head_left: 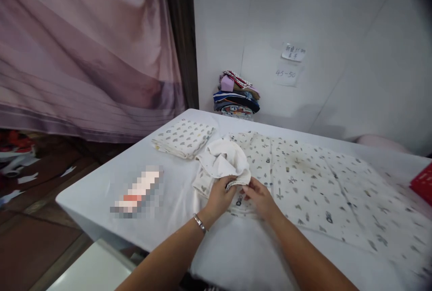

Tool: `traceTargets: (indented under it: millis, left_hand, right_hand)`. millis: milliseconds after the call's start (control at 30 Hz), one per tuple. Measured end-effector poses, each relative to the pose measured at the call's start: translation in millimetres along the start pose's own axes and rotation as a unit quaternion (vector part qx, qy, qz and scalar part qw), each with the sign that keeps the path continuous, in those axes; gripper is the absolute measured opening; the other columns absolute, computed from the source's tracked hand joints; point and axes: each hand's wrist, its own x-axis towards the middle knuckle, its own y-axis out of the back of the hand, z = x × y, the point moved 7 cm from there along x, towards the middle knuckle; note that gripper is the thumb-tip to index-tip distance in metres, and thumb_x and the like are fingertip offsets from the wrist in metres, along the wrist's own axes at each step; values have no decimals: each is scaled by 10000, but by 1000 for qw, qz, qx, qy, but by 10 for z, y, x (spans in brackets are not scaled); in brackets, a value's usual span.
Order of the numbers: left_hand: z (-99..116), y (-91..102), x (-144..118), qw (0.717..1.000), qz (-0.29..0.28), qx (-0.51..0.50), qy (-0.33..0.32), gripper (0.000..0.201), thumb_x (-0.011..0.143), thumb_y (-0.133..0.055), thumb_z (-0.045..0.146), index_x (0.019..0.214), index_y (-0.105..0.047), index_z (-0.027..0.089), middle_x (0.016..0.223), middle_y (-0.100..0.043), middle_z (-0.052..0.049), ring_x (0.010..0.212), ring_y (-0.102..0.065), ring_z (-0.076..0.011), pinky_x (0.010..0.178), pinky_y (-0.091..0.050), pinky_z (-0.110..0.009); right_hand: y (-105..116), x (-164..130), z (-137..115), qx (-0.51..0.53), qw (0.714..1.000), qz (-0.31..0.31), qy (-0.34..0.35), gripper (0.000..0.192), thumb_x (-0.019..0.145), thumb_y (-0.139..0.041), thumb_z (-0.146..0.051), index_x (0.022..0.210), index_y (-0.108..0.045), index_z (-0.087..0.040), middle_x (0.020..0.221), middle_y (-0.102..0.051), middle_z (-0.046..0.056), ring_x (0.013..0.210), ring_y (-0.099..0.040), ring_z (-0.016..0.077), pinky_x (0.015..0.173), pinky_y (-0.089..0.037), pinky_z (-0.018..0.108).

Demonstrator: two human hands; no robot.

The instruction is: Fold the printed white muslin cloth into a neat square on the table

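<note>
In the head view, the white cloth (pixel 227 158) lies between the table's (pixel 84 187) long edges, its rim pinched by the left hand (pixel 221 194); whether the right hand's (pixel 261 196) fingers grip cannot be told. Soft, light handling is expected, best by the rim.

Pale wall (pixel 337 11) with two paper notes (pixel 293 52), pink curtain (pixel 84 47), brown floor (pixel 27 241), white table (pixel 91 183).
</note>
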Motion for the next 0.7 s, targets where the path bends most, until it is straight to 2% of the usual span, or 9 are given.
traceTargets:
  millis: [100, 200, 367, 500, 600, 700]
  left_hand:
    - [78, -27, -31, 1000, -6, -18, -2, 256, 784, -524, 211, 1031, -588, 207, 998, -665, -49, 942, -606, -185, 847, -460, -317]
    - [170, -66, -78, 999, -25, -40, -13, 301, 780, -528, 202, 1080, -548, 202, 1027, -646, -54, 953, -595, -182, 842, -455, -308]
    - [275, -80, -141, 998, -41, -36, -25, 269, 756, -556, 236, 1021, -565, 191, 928, -630, -43, 834, -580, -173, 746, -458, -287]
    - [353, -14, -147, 999, 9, 12, -34, 200, 736, -555, 243, 927, -592, 197, 865, -609, -43, 799, -551, -180, 723, -445, -298]
    - [427, -4, -162, 997, 27, 36, -64, 269, 719, -575, 253, 983, -586, 202, 927, -584, -58, 848, -533, -191, 744, -445, -310]
    - [449, -33, -199, 996, 15, 23, -81, 375, 732, -588, 275, 1096, -539, 200, 942, -559, -59, 824, -527, -176, 724, -451, -300]
  right_hand:
    - [-38, -2, -102, 90, 996, -4, -2, 368, 819, -551, -410, 1108, -604, -190, 936, -615, 68, 810, -569, 172, 617, -477, 254]
    - [-79, -38, -141, 125, 992, -14, 10, 383, 812, -566, -388, 1145, -594, -200, 959, -625, 67, 833, -568, 172, 633, -482, 253]
    - [-99, -131, -117, 116, 993, -23, 29, 368, 826, -553, -373, 1153, -593, -210, 943, -631, 46, 808, -570, 164, 670, -485, 272]
    - [-176, -200, -204, 107, 992, -44, 57, 430, 832, -534, -377, 1236, -525, -226, 1016, -618, 48, 913, -569, 188, 775, -483, 318]
    - [-222, -234, -284, 91, 992, -38, 79, 452, 807, -563, -364, 1237, -509, -234, 1106, -593, 43, 1044, -534, 215, 906, -442, 367]
    - [-218, -254, -319, 69, 993, -18, 89, 403, 816, -555, -340, 1202, -524, -224, 1132, -582, 46, 1062, -526, 217, 937, -427, 372]
